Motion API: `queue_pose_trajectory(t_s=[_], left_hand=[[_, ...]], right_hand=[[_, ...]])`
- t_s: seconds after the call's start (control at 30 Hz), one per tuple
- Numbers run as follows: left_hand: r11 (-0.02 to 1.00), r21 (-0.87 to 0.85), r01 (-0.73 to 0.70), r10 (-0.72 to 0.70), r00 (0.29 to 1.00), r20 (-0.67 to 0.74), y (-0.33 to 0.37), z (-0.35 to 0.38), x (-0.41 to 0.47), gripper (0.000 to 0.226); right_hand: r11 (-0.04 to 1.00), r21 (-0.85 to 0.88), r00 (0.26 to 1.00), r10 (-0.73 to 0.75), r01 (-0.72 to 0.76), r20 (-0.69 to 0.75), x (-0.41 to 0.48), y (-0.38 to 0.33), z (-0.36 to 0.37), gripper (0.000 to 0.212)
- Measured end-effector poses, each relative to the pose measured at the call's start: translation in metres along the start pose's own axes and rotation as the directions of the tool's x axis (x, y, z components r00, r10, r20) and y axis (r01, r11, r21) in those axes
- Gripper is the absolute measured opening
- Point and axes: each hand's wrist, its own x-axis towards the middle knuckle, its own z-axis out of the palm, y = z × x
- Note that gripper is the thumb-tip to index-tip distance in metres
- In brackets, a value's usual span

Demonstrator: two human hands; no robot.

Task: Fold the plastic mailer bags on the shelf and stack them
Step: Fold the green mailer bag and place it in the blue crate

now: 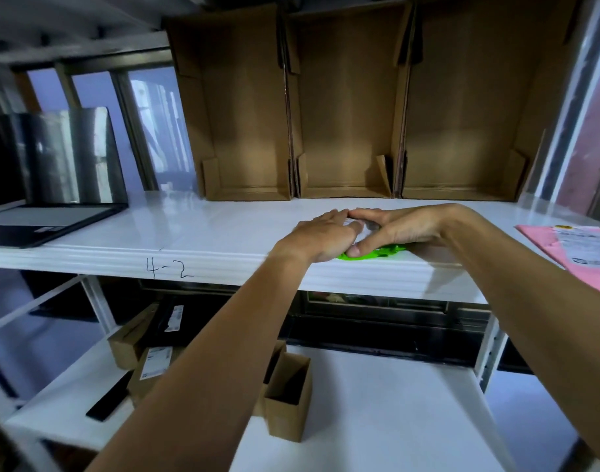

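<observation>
Nearest and lowest, a lower shelf (377, 403) carrying a small open cardboard box (286, 400), with a few labelled cartons further left. Above that, the white front lip of the working shelf (223, 264), hand-marked "4-2" (169, 269).

Just behind the lip, the green mailer bag (390, 250), mostly hidden, with only a bright sliver in view beneath the two hands. Left hand (322, 236) flat on top, fingers straight and together, pressing down and gripping nothing. Right hand (404, 228) arched over the same spot, fingertips meeting those of the left, thumb down on the green edge; cannot tell whether pinching the plastic or merely pressing it.

Looks like the fold-and-flatten step on this bag, a crease getting pressed in. Fold count impossible to judge with so little in view. Next move probably calls for keeping one hand on the fold to stop the slick plastic springing open, then leaving it as the base of the stack.

Farther right, well apart from the hands, a pink mailer bag (547, 247) lying flat and apparently unfolded, white label (584, 243) facing up; likely the next one to fold. Off to the left, an open laptop (53, 199). At the back, three cardboard boxes (346, 131) side by side, tipped on their sides, open towards the viewer
</observation>
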Motion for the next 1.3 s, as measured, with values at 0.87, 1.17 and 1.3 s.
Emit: queue_pose_trajectory(t_s=[0.87, 1.17, 1.3], left_hand=[[1.0, -0.009, 0.009, -0.009, 1.0, 0.01, -0.001, 0.0, 0.001, 0.064], [0.999, -0.04, 0.022, -0.022, 1.0, 0.018, -0.002, 0.0, -0.001, 0.063], [0.999, -0.027, 0.021, -0.021, 1.0, 0.012, -0.004, 0.001, 0.002, 0.064]], right_hand=[[0.998, -0.031, 0.998, 0.049, -0.048, 0.038, -0.013, 0.017, -0.013, 0.121], [0.994, 0.105, 0.996, 0.001, -0.011, 0.092, -0.032, 0.044, -0.023, 0.117], [0.986, 0.157, 0.996, 0.032, -0.046, 0.087, -0.034, 0.036, -0.028, 0.107]])
